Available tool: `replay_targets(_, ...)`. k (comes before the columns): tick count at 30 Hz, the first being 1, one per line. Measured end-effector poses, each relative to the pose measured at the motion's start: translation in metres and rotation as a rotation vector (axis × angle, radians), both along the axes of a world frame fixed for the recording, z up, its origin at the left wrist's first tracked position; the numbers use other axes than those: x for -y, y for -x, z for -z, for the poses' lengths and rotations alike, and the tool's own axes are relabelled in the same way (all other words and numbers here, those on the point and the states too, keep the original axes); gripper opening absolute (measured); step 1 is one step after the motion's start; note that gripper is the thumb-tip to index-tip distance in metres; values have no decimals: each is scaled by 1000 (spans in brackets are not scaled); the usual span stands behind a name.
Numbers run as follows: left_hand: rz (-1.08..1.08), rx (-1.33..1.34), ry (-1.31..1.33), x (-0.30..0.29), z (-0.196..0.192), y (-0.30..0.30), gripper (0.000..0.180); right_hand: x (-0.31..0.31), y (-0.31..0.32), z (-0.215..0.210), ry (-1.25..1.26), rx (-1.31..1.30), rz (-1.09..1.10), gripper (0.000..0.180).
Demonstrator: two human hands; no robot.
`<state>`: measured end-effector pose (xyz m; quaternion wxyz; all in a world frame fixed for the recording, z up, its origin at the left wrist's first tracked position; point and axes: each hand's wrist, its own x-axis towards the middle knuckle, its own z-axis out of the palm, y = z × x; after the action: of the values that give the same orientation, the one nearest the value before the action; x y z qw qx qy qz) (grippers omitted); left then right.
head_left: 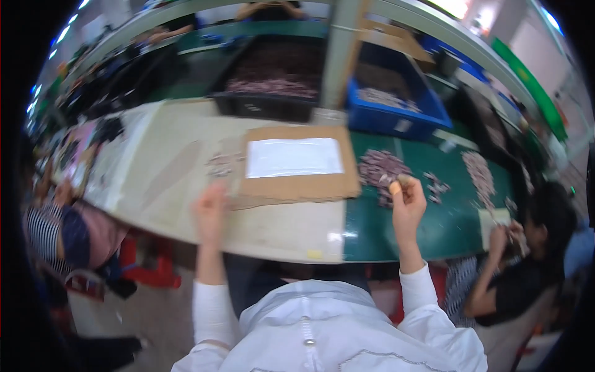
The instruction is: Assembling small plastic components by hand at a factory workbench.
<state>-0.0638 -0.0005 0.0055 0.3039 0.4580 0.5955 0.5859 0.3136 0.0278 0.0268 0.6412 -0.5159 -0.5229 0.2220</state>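
Note:
My right hand is above the green part of the table, at the near right side of a pile of small purplish-pink pieces. Its fingers are drawn together in a pinch, and an orange covering shows on one fingertip. Whatever it holds is too small to make out. My left hand is smeared by motion over the pale part of the table, so its fingers cannot be read. Just beyond it lie a few scattered small pieces. Between my hands is a flat cardboard sheet with a white paper on it.
A black bin and a blue bin, both with small pieces inside, stand along the back, either side of an upright post. A small cluster lies right of the pile. Another person works at the right; someone sits at the left.

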Motion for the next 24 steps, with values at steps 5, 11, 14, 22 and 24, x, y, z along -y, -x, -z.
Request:
replay_targets(5,-168,-501,-176,-49,15,75,19,7,-120,11,100,332,470,10)
replay_targets(11,-2,-769,-49,-71,22,82,30,11,-158,33,237,601,609,11)
replay_targets(14,-8,-737,-6,-69,19,76,27,9,-162,38,231,752,652,12)
replay_targets(22,55,-763,-61,-64,11,64,25,38,-113,9,86,598,310,10)
replay_targets(24,56,-755,-21,-63,11,65,26,40,-96,3,150,588,196,11)
